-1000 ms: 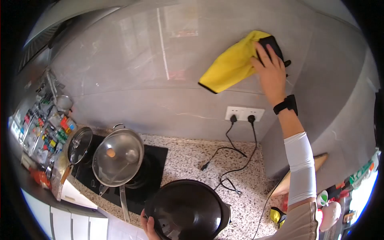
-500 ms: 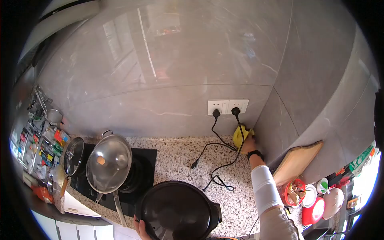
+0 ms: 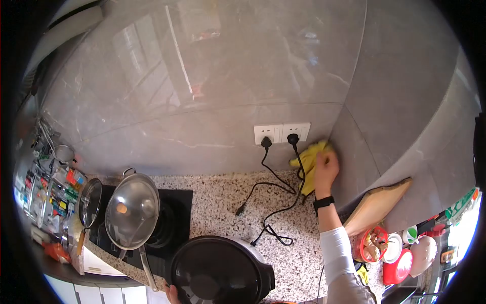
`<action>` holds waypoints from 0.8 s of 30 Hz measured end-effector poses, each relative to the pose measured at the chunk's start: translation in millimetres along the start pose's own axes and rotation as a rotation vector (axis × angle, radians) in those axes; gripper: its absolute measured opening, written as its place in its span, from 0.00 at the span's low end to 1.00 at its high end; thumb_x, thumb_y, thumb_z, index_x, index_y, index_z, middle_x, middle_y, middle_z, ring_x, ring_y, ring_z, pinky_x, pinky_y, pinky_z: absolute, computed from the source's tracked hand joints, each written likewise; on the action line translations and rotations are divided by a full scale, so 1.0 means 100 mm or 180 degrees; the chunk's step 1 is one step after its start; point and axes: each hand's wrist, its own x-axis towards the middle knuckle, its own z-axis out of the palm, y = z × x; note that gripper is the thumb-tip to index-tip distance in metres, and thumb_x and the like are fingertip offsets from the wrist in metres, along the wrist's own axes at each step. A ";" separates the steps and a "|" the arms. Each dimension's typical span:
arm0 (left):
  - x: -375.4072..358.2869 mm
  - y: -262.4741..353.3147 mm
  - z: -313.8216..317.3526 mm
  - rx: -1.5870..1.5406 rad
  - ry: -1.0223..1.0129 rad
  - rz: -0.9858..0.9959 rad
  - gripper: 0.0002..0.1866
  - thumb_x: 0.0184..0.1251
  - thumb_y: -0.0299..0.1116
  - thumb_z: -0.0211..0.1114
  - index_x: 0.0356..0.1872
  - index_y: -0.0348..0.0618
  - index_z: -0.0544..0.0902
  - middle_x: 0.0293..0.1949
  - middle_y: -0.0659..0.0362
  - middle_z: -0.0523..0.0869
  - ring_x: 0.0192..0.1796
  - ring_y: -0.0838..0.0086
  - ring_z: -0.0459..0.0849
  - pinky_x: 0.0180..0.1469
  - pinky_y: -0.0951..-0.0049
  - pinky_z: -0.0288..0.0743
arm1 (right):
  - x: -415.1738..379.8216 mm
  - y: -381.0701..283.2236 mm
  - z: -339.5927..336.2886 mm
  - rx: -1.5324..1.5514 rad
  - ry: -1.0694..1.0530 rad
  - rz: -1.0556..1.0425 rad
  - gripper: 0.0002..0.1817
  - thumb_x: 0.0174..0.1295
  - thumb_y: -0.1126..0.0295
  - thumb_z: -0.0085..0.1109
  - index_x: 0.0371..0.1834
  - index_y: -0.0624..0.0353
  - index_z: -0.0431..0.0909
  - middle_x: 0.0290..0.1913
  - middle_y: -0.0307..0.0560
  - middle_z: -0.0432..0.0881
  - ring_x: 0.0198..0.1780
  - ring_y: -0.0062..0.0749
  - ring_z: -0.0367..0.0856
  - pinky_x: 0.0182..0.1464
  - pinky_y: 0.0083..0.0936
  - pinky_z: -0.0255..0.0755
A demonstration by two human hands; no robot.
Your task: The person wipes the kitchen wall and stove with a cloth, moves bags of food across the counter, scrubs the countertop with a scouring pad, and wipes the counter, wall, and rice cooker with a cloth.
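My right hand (image 3: 326, 172) is closed on a yellow cloth (image 3: 308, 164) in the corner, against the grey tiled wall. A dark band circles that wrist. Part of the cloth hangs behind the black power cords (image 3: 298, 175) that run down from the wall sockets (image 3: 282, 133). At the bottom edge, the fingers of my left hand (image 3: 172, 293) grip the left rim of a large black lidded pot (image 3: 220, 271); the rest of this hand is out of view. The pot is at the front of the speckled counter (image 3: 217, 202).
A frying pan with a glass lid (image 3: 132, 210) sits on the black hob (image 3: 174, 215), beside another lid (image 3: 90, 202). On the right, a wooden board (image 3: 379, 205) leans on the wall near a red-rimmed container (image 3: 373, 244). Bottles and utensils crowd the far left.
My right hand has moved up with the yellow cloth, from the counter corner onto the wall. The black pot appears slightly lower and further left, with my left hand still at its rim.
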 end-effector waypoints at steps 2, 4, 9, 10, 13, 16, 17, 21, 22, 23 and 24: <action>-0.01 -0.01 -0.07 0.0031 0.0007 -0.0028 0.09 0.74 0.40 0.55 0.40 0.49 0.78 0.24 0.73 0.67 0.24 0.86 0.62 0.26 0.83 0.52 | 0.15 -0.56 -0.08 0.0351 0.0333 -0.0719 0.08 0.61 0.72 0.62 0.37 0.64 0.75 0.40 0.56 0.79 0.43 0.52 0.77 0.47 0.36 0.71; 0.04 -0.08 -0.17 0.0038 -0.0172 0.0070 0.10 0.74 0.40 0.55 0.44 0.46 0.78 0.30 0.69 0.75 0.31 0.83 0.71 0.32 0.80 0.64 | 0.26 -1.02 -0.08 0.0400 0.0120 -0.1535 0.10 0.58 0.73 0.64 0.41 0.61 0.77 0.45 0.54 0.80 0.48 0.51 0.77 0.51 0.38 0.70; 0.04 -0.06 -0.25 -0.0067 -0.0228 -0.0073 0.16 0.74 0.39 0.54 0.54 0.41 0.76 0.50 0.58 0.79 0.53 0.72 0.75 0.56 0.68 0.68 | 0.32 -1.29 0.24 -0.0602 -0.1434 -0.2659 0.15 0.55 0.71 0.62 0.47 0.53 0.78 0.45 0.49 0.81 0.52 0.46 0.76 0.57 0.42 0.67; 0.08 -0.11 -0.33 -0.0016 -0.0288 -0.0139 0.18 0.75 0.39 0.53 0.58 0.39 0.75 0.58 0.54 0.77 0.61 0.68 0.73 0.65 0.64 0.65 | 0.35 -1.20 0.28 -0.0830 -0.1142 -0.2929 0.15 0.56 0.71 0.59 0.48 0.53 0.78 0.44 0.48 0.81 0.53 0.45 0.76 0.57 0.41 0.67; 0.03 -0.31 -0.45 0.1101 -0.0339 0.0914 0.20 0.76 0.38 0.51 0.61 0.37 0.73 0.62 0.53 0.75 0.63 0.66 0.72 0.67 0.64 0.63 | 0.57 -0.90 0.21 -0.1324 -0.0835 -0.2539 0.15 0.58 0.71 0.51 0.49 0.55 0.76 0.42 0.48 0.79 0.54 0.45 0.74 0.55 0.40 0.68; 0.00 -0.20 -0.34 0.0849 -0.0286 0.0432 0.21 0.77 0.38 0.49 0.63 0.38 0.72 0.65 0.51 0.71 0.66 0.64 0.70 0.69 0.63 0.61 | 0.70 -0.45 0.10 -0.1330 -0.0310 -0.1647 0.10 0.60 0.75 0.49 0.45 0.59 0.75 0.47 0.53 0.75 0.51 0.51 0.74 0.52 0.42 0.71; -0.01 -0.12 -0.24 0.0831 -0.0292 0.0420 0.21 0.77 0.38 0.49 0.63 0.38 0.72 0.65 0.51 0.71 0.66 0.64 0.70 0.69 0.63 0.61 | 0.67 -0.35 0.07 -0.1599 -0.0489 -0.1482 0.10 0.60 0.75 0.50 0.45 0.60 0.75 0.48 0.53 0.75 0.52 0.52 0.74 0.52 0.42 0.72; -0.01 0.00 -0.05 -0.0180 -0.0485 0.0048 0.19 0.76 0.39 0.51 0.60 0.38 0.75 0.60 0.53 0.76 0.61 0.67 0.73 0.64 0.64 0.65 | 0.50 0.06 0.13 -0.2209 -0.1530 -0.0501 0.15 0.61 0.71 0.56 0.51 0.60 0.75 0.52 0.54 0.74 0.57 0.53 0.73 0.58 0.43 0.72; -0.02 0.01 -0.08 -0.0225 -0.0348 -0.0114 0.19 0.76 0.39 0.52 0.58 0.37 0.75 0.58 0.54 0.77 0.59 0.68 0.74 0.62 0.65 0.67 | 0.43 0.29 0.22 -0.2202 -0.1562 -0.0500 0.15 0.61 0.71 0.56 0.51 0.60 0.75 0.52 0.54 0.74 0.57 0.53 0.73 0.58 0.43 0.72; -0.03 0.03 -0.07 -0.0207 -0.0323 -0.0115 0.19 0.76 0.39 0.52 0.58 0.37 0.75 0.58 0.54 0.77 0.59 0.68 0.74 0.62 0.65 0.67 | 0.39 0.57 0.32 -0.2318 -0.2010 -0.0379 0.18 0.61 0.69 0.59 0.54 0.59 0.74 0.55 0.54 0.73 0.59 0.52 0.72 0.60 0.45 0.71; -0.05 0.06 -0.03 -0.0150 -0.0328 -0.0068 0.19 0.75 0.39 0.53 0.57 0.37 0.76 0.56 0.55 0.78 0.57 0.68 0.75 0.60 0.65 0.67 | 0.32 0.60 0.33 -0.2426 -0.2453 -0.0254 0.21 0.60 0.67 0.62 0.56 0.58 0.74 0.58 0.54 0.72 0.61 0.52 0.71 0.62 0.46 0.70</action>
